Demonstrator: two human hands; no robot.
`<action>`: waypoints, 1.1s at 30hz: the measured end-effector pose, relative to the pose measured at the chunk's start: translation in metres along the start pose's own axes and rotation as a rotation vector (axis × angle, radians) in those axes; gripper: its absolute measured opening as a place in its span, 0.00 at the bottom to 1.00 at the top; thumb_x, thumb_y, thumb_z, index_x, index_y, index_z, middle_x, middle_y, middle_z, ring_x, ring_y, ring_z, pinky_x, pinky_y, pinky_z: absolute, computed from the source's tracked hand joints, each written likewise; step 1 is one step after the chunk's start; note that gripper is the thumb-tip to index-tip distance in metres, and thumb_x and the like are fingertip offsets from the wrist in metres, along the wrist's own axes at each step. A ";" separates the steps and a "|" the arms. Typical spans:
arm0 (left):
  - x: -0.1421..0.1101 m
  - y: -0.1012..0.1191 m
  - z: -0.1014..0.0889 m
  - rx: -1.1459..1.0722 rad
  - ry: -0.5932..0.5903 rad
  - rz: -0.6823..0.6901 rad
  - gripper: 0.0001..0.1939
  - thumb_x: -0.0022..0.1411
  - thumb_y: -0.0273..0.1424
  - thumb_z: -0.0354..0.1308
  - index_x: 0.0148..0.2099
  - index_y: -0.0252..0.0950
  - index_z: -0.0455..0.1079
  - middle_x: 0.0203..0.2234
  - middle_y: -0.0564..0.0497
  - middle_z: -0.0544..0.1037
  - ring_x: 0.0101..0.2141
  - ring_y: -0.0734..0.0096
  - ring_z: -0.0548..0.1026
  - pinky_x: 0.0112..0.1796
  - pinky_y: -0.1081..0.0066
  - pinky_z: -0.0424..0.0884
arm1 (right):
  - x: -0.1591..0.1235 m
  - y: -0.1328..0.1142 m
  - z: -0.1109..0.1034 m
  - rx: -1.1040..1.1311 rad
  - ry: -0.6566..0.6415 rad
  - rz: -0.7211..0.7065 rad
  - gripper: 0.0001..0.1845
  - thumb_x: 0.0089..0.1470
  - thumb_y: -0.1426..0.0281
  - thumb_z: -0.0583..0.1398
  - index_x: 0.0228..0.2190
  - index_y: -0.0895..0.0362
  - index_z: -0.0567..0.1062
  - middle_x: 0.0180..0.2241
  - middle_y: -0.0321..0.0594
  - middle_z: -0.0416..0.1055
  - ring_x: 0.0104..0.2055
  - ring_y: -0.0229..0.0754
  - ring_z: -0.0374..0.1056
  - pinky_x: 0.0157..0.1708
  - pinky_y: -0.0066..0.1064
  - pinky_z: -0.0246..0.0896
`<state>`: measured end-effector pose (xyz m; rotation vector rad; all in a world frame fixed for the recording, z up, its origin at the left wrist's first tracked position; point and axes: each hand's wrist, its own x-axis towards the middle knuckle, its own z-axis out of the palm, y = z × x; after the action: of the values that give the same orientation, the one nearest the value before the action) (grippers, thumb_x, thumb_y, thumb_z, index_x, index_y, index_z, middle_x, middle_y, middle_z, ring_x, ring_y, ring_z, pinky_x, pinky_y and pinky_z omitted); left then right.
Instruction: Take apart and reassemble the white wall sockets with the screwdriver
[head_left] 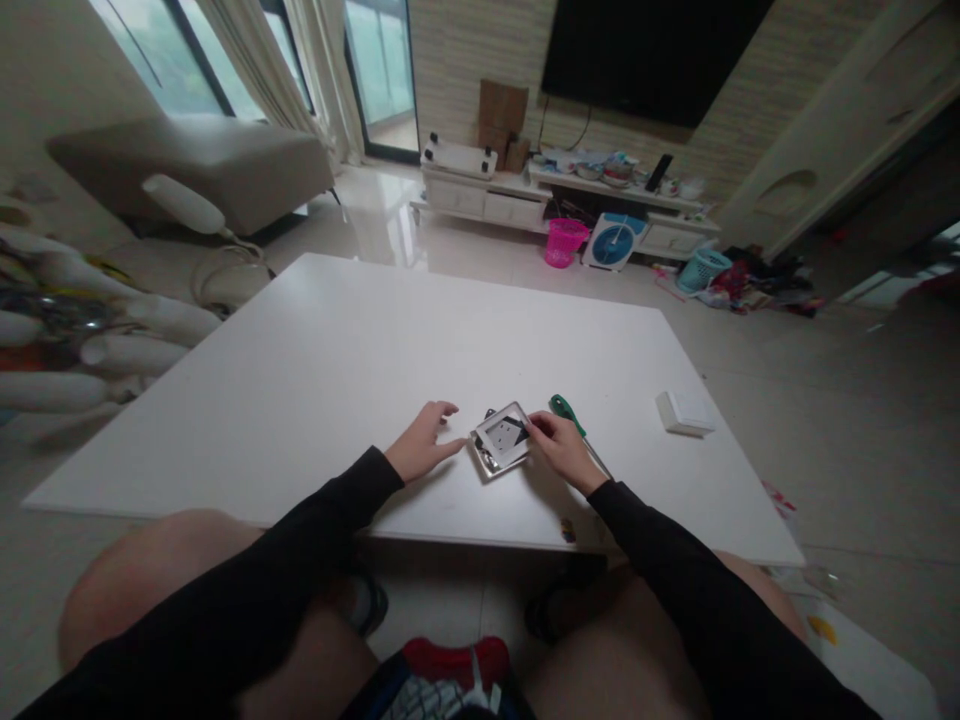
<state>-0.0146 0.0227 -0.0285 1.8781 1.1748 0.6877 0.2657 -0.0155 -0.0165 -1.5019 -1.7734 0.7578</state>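
Note:
On the white table point(420, 330), near its front edge, is a square wall socket point(501, 432) with a silver frame and small dark slots in its face. My right hand point(562, 447) pinches the socket's right corner between thumb and fingers. My left hand point(429, 443) is open just left of the socket, thumb and fingers apart, the thumb tip close to the frame. A dark piece shows partly behind the frame's top edge. Beside my right hand lies a green-handled screwdriver point(566, 412), its shaft partly hidden by the hand and wrist.
A small white box point(685, 413) stands toward the table's right side. Small yellow and dark pieces point(568, 530) lie at the front edge. White bulb-shaped parts point(135, 355) crowd the left side. Beyond the table are a pink basket point(564, 243) and a blue fan point(615, 241).

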 end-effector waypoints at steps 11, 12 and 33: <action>-0.002 0.032 -0.001 -0.569 0.043 -0.135 0.21 0.59 0.43 0.63 0.49 0.36 0.72 0.49 0.40 0.79 0.51 0.52 0.76 0.49 0.55 0.74 | 0.009 -0.014 -0.008 0.140 0.217 0.030 0.14 0.63 0.58 0.59 0.38 0.56 0.78 0.34 0.43 0.78 0.34 0.45 0.72 0.36 0.36 0.66; -0.003 0.033 0.000 -0.691 0.016 -0.161 0.24 0.58 0.45 0.64 0.52 0.35 0.71 0.52 0.38 0.78 0.53 0.51 0.76 0.50 0.54 0.73 | 0.010 -0.020 -0.006 0.175 0.214 0.035 0.14 0.62 0.58 0.60 0.38 0.56 0.78 0.34 0.43 0.78 0.34 0.45 0.72 0.36 0.36 0.67; 0.030 -0.020 -0.033 -0.299 0.279 -0.268 0.19 0.51 0.39 0.62 0.43 0.36 0.70 0.36 0.47 0.79 0.39 0.57 0.78 0.42 0.60 0.75 | 0.026 -0.025 -0.050 -0.277 0.055 0.084 0.10 0.58 0.63 0.59 0.36 0.55 0.76 0.38 0.43 0.77 0.36 0.44 0.72 0.37 0.36 0.66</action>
<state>-0.0366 0.0661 -0.0271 1.3774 1.3827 0.9361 0.2887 0.0061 0.0366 -1.7695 -1.8404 0.5206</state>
